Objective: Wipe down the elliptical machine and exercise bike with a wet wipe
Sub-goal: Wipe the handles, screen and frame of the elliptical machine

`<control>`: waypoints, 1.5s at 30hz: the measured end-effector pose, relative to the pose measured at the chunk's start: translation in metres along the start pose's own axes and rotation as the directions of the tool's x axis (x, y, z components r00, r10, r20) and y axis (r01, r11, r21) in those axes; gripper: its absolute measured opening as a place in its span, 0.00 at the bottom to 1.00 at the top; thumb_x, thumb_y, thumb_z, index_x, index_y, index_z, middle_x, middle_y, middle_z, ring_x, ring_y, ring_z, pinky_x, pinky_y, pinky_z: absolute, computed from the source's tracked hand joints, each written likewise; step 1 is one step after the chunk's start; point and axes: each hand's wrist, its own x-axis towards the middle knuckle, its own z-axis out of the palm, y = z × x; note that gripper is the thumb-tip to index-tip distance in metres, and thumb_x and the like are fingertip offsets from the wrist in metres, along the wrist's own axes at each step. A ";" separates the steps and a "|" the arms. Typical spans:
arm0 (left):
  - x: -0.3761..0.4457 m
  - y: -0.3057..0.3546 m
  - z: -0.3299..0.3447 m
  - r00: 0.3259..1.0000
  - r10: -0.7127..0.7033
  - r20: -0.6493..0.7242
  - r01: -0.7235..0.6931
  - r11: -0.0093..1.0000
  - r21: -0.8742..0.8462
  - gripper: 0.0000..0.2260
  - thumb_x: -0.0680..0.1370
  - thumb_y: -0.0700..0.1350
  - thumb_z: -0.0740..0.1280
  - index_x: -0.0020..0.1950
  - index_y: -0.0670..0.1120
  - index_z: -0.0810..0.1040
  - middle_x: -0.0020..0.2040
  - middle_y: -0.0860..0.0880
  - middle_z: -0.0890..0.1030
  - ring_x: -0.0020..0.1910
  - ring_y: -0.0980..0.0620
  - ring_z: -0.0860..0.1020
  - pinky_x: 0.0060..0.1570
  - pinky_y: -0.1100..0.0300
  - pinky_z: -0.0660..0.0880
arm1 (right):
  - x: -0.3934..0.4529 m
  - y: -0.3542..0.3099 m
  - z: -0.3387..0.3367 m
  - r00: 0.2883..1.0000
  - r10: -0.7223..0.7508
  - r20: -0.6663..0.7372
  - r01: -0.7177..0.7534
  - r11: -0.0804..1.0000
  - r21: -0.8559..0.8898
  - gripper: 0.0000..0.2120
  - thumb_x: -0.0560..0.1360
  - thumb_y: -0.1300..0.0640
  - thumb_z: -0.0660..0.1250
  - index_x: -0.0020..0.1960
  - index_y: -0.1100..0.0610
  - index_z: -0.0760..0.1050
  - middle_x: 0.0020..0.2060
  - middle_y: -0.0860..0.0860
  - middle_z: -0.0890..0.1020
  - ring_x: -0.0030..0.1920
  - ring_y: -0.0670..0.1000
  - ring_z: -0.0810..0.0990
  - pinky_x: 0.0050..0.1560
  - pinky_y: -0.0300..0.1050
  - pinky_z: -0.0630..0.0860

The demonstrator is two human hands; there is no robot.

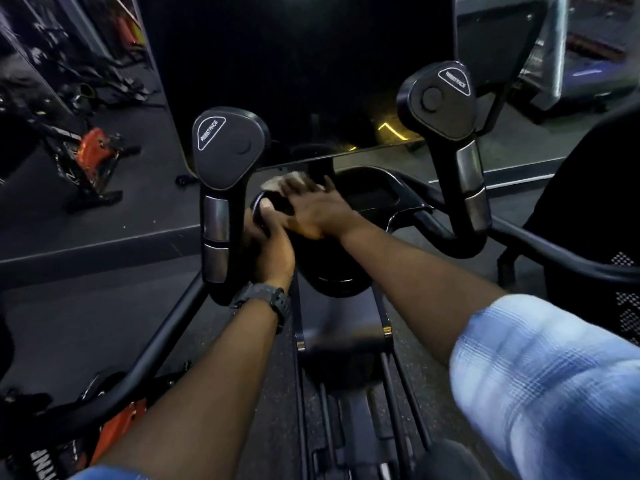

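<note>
I stand at a black elliptical machine (367, 199) with two upright handles topped by pads marked "RESISTANCE", the left handle (221, 174) and the right handle (453, 133). My right hand (311, 209) lies flat with straight fingers on a white wet wipe (280, 180), pressing it on the console tray below the dark screen. My left hand (268, 244), a black watch on its wrist, grips the rounded edge of the tray just left of it, thumb on top.
The dark console screen (304, 74) fills the middle top. An orange and black exercise bike (86, 157) stands on the floor at the left, and another orange part (121, 431) shows at the bottom left. The elliptical's rails (346, 410) run below my arms.
</note>
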 end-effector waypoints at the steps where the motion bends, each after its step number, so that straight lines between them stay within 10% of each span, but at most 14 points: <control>1: 0.002 0.001 0.004 0.999 0.028 0.026 -0.030 0.995 0.092 0.27 0.86 0.59 0.53 0.72 0.39 0.72 0.72 0.40 0.73 0.73 0.43 0.70 0.70 0.55 0.58 | -0.009 0.010 -0.001 0.999 0.039 -0.003 -0.039 0.999 -0.029 0.41 0.76 0.28 0.43 0.81 0.51 0.44 0.80 0.49 0.44 0.79 0.50 0.41 0.76 0.62 0.38; 11: 0.007 0.006 0.027 0.982 0.088 0.167 -0.172 0.786 0.594 0.33 0.83 0.61 0.56 0.81 0.41 0.61 0.84 0.45 0.54 0.82 0.41 0.46 0.77 0.41 0.41 | -0.031 0.071 -0.009 0.834 0.547 -0.076 -0.541 0.837 0.087 0.49 0.72 0.24 0.45 0.80 0.56 0.46 0.80 0.53 0.47 0.79 0.58 0.43 0.76 0.62 0.41; 17: 0.008 -0.003 0.022 0.976 0.108 0.188 -0.197 0.803 0.563 0.29 0.84 0.59 0.53 0.80 0.42 0.63 0.84 0.46 0.55 0.83 0.44 0.47 0.77 0.42 0.41 | -0.071 0.031 0.004 0.990 0.129 -0.057 -0.130 0.991 -0.021 0.37 0.79 0.32 0.45 0.80 0.54 0.52 0.80 0.54 0.52 0.79 0.53 0.48 0.78 0.54 0.49; 24: -0.003 -0.011 0.010 0.951 0.163 0.264 -0.287 0.784 0.551 0.25 0.86 0.55 0.51 0.79 0.44 0.63 0.84 0.47 0.54 0.83 0.47 0.45 0.78 0.46 0.39 | -0.097 0.064 -0.012 0.893 0.404 -0.199 -0.409 0.912 0.014 0.31 0.81 0.37 0.48 0.79 0.51 0.54 0.77 0.55 0.59 0.77 0.57 0.55 0.75 0.52 0.52; 33: -0.011 -0.018 -0.007 0.947 0.074 0.312 -0.158 0.954 0.253 0.24 0.87 0.52 0.45 0.80 0.45 0.63 0.81 0.46 0.62 0.82 0.49 0.53 0.74 0.66 0.43 | -0.092 -0.001 0.001 0.960 -0.275 -0.062 0.281 0.944 0.170 0.24 0.83 0.50 0.52 0.79 0.51 0.58 0.77 0.51 0.61 0.77 0.50 0.58 0.77 0.47 0.53; 39: -0.020 -0.009 -0.017 0.921 0.096 0.377 -0.212 0.936 0.280 0.24 0.87 0.53 0.48 0.81 0.44 0.61 0.83 0.47 0.55 0.83 0.50 0.46 0.80 0.54 0.42 | -0.090 0.005 -0.007 0.992 -0.118 -0.047 0.124 0.982 0.140 0.25 0.84 0.53 0.52 0.80 0.57 0.54 0.79 0.54 0.56 0.79 0.52 0.52 0.76 0.43 0.47; 45: -0.031 -0.016 -0.027 0.871 0.116 0.477 -0.250 0.941 0.228 0.25 0.87 0.54 0.46 0.82 0.44 0.60 0.83 0.48 0.57 0.83 0.51 0.46 0.81 0.53 0.43 | -0.138 -0.020 0.008 0.947 -0.308 -0.088 0.320 0.917 0.238 0.24 0.80 0.56 0.55 0.75 0.57 0.63 0.76 0.53 0.64 0.67 0.54 0.73 0.65 0.49 0.73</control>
